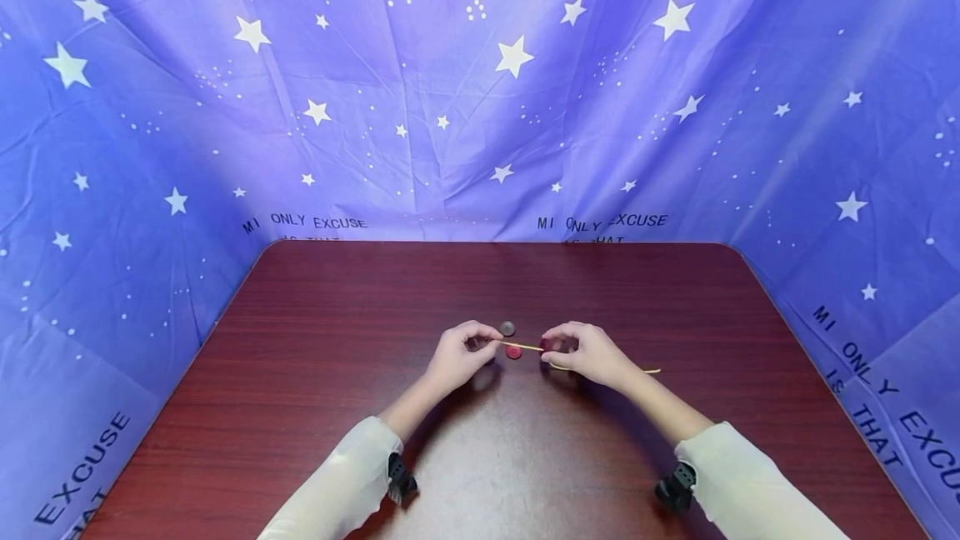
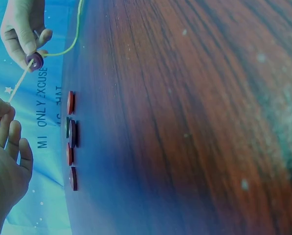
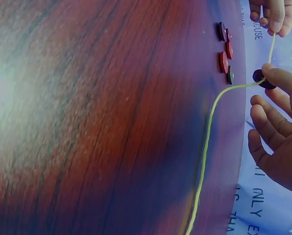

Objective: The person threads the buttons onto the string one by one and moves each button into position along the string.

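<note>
Over the wood-grain tabletop [image 1: 337, 290]: two bare hands face each other, one yellow cord [image 1: 522, 346] stretched between them.
Left hand [image 1: 463, 352]: thumb and forefinger pinch the yellow cord at the left end of the straight span; the cord's tip cannot be made out among the fingers.
Right hand [image 1: 594, 355]: fingertips pinch a dark purple button [image 2: 37, 60] by its edge; the other fingers are loosely bent, apart from it.
Button on cord: located at the right hand's fingertips, to the right of the left hand; cord emerges on both sides, so it is judged threaded. Which hole carries it cannot be told.
Governing relation: the cord's long axis between the hands runs left to right, the right end slightly nearer; the button's flat face stands across that line, turned toward the left hand. The right hand is at the button; the left hand is apart from it by the straight span.
Cord tail: leaves the button slack, passes by the right hand and shows again beyond the right forearm.
Loose buttons: a grey-green button [image 1: 507, 328] lies at the far side, near the left fingertips; a red button [image 1: 513, 352] lies nearer, beside the cord's line. Wrist views show five in all.
Backdrop: blue-violet starry cloth [image 1: 405, 148] on the far, left and right sides.
</note>
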`<state>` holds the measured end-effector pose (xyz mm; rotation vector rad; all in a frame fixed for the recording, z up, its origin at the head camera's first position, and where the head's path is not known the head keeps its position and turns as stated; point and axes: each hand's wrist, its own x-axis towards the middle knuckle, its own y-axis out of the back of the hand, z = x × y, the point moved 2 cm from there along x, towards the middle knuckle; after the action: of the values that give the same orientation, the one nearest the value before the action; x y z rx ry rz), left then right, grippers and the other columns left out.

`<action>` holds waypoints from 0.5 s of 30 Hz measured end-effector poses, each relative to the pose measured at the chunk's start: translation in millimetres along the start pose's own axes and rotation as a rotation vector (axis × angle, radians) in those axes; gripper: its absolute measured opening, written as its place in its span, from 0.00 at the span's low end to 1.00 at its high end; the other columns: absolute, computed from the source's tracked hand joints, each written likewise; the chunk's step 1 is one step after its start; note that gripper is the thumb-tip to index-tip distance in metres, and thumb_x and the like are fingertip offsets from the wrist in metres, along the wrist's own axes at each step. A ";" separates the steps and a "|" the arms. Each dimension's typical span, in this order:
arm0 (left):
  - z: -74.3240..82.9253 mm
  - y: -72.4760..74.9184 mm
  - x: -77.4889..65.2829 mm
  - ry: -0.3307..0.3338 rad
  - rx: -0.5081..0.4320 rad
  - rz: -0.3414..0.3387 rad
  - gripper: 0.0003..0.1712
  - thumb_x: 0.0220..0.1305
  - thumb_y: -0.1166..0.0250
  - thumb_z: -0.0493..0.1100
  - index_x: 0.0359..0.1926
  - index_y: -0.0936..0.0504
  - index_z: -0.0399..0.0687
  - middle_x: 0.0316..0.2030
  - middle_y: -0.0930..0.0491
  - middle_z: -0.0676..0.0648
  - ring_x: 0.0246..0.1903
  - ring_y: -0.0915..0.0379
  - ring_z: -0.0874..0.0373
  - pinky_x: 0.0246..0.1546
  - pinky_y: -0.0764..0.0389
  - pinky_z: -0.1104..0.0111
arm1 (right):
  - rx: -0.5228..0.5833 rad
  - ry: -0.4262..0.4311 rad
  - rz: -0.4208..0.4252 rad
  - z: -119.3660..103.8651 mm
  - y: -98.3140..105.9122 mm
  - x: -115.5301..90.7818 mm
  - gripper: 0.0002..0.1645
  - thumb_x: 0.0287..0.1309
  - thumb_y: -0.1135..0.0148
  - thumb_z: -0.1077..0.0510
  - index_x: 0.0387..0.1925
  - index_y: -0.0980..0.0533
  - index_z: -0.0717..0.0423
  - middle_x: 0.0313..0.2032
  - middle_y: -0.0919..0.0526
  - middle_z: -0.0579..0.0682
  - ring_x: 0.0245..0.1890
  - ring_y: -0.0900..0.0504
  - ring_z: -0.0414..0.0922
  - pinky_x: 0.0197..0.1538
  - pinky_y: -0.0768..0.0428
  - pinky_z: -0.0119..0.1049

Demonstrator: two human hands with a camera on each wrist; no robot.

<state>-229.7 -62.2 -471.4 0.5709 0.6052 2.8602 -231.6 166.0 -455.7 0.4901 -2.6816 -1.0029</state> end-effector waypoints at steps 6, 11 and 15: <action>-6.9 1.4 -1.2 -0.024 -0.044 -0.009 0.05 0.53 0.33 0.32 0.31 0.15 0.44 0.25 0.19 0.47 0.24 0.30 0.65 0.27 0.26 0.74 | -0.013 -0.025 -0.018 5.6 3.0 -3.4 0.16 0.48 0.30 0.55 0.40 0.19 0.56 0.28 0.19 0.45 0.24 0.28 0.35 0.27 0.28 0.27; -7.6 2.0 -1.4 -0.033 -0.065 -0.022 0.04 0.54 0.34 0.32 0.31 0.15 0.43 0.27 0.19 0.46 0.24 0.31 0.68 0.26 0.27 0.76 | -0.020 -0.048 -0.022 9.5 6.0 -6.5 0.17 0.48 0.30 0.54 0.41 0.20 0.56 0.28 0.20 0.45 0.22 0.29 0.35 0.25 0.29 0.27; -7.7 2.1 -2.1 -0.040 -0.058 -0.026 0.04 0.54 0.34 0.32 0.31 0.16 0.42 0.28 0.19 0.45 0.24 0.32 0.70 0.26 0.26 0.76 | -0.025 -0.056 -0.024 12.4 6.8 -8.7 0.17 0.48 0.30 0.54 0.41 0.20 0.55 0.27 0.20 0.44 0.20 0.30 0.35 0.24 0.30 0.28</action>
<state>-231.0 -67.4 -477.7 0.6049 0.5182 2.8248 -229.3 181.5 -461.1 0.4972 -2.7146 -1.0707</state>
